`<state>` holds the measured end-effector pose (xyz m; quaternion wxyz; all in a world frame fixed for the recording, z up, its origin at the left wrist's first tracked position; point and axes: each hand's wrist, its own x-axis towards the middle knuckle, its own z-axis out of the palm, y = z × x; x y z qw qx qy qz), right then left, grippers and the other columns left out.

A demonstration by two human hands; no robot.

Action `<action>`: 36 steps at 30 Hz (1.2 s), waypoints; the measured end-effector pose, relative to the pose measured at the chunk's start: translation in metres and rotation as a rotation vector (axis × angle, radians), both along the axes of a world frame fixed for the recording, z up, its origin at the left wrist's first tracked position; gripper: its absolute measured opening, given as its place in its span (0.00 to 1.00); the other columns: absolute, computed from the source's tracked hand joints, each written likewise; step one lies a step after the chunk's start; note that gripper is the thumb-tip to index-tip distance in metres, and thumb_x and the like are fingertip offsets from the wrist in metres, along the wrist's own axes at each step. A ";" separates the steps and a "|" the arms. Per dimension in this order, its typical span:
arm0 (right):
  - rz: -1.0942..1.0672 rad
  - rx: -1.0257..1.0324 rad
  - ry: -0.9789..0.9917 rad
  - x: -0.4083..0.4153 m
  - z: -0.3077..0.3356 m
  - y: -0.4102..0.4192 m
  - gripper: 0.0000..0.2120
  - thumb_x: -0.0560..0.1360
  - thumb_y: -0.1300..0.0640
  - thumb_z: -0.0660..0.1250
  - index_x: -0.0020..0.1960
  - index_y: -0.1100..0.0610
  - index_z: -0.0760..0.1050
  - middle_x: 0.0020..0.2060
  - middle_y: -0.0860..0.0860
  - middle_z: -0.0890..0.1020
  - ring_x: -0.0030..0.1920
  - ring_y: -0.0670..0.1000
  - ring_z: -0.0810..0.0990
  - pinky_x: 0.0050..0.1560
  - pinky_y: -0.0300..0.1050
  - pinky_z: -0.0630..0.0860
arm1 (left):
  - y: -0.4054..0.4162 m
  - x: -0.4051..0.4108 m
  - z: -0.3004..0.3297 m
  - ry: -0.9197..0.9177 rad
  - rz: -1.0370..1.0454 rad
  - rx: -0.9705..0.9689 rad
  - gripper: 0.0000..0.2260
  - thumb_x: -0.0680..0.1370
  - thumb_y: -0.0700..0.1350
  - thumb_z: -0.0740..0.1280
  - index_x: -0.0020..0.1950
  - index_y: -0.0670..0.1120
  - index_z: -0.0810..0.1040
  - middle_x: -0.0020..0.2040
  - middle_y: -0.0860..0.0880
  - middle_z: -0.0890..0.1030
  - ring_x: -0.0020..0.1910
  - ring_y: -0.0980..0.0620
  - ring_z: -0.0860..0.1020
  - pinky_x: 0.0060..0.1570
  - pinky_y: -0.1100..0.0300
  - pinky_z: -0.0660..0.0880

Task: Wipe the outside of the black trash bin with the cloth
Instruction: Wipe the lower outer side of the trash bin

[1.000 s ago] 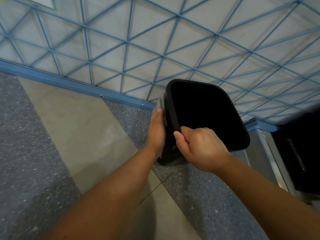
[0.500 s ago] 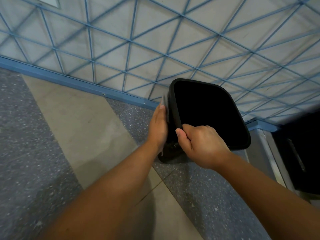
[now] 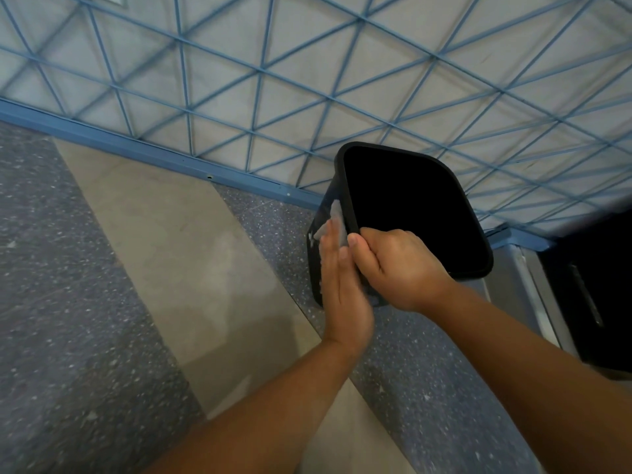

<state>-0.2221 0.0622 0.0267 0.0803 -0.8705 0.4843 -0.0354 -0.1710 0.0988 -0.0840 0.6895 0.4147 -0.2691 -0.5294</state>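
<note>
Straight fingers [image 3: 331,244] of the left hand [image 3: 342,289] press the grey cloth [image 3: 333,222] flat against the left outer wall of the black trash bin [image 3: 417,210]; they lie extended along the wall, not curled round anything, and a strip of cloth shows beyond the fingertips, just under the rim; the right hand [image 3: 396,265] grips the bin's near rim, thumb on the outside and fingers folded over the lip, holding the bin steady. The bin stands on the speckled floor [image 3: 102,302] against the blue skirting [image 3: 154,153] and the blue lattice wall [image 3: 307,63] behind it, its open mouth leaning toward the camera; right of the bin sits a dark, metal-edged unit [image 3: 588,285] that I cannot identify.

Compared with a second ago, the left hand sits lower on the bin's side; its fingertips were then up at the rim, and now more cloth shows above them, while the right hand's hold at the rim looks unchanged. I judge that a downward stroke on the left wall is under way; pale flecks still show on that wall beside the hand, so this face likely needs more passes, and the bin's other faces seem yet to be wiped.
</note>
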 end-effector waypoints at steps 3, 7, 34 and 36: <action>-0.015 0.018 0.011 0.001 0.001 0.000 0.19 0.78 0.41 0.45 0.34 0.48 0.63 0.29 0.50 0.74 0.32 0.55 0.76 0.37 0.55 0.74 | 0.003 0.002 -0.014 -0.077 -0.004 0.009 0.25 0.84 0.63 0.52 0.81 0.59 0.60 0.83 0.56 0.61 0.83 0.61 0.56 0.83 0.55 0.55; -0.022 0.028 -0.004 0.006 0.002 0.001 0.19 0.78 0.42 0.47 0.34 0.49 0.65 0.29 0.50 0.74 0.32 0.56 0.76 0.37 0.55 0.74 | 0.004 -0.005 -0.018 -0.497 0.115 0.082 0.30 0.83 0.55 0.53 0.82 0.40 0.59 0.82 0.40 0.63 0.83 0.44 0.60 0.81 0.47 0.57; -0.082 0.078 -0.039 0.005 0.006 -0.001 0.19 0.80 0.44 0.52 0.35 0.52 0.69 0.29 0.51 0.76 0.32 0.55 0.76 0.37 0.56 0.74 | -0.004 -0.002 0.009 -0.166 0.010 0.139 0.38 0.79 0.72 0.52 0.83 0.51 0.62 0.82 0.48 0.65 0.82 0.48 0.62 0.81 0.44 0.59; -0.089 0.067 -0.026 0.003 0.006 0.000 0.19 0.80 0.45 0.52 0.34 0.50 0.66 0.29 0.51 0.75 0.32 0.55 0.77 0.37 0.56 0.74 | -0.008 -0.005 -0.017 -0.141 0.097 0.142 0.36 0.80 0.73 0.53 0.82 0.55 0.64 0.81 0.50 0.68 0.82 0.50 0.64 0.81 0.40 0.60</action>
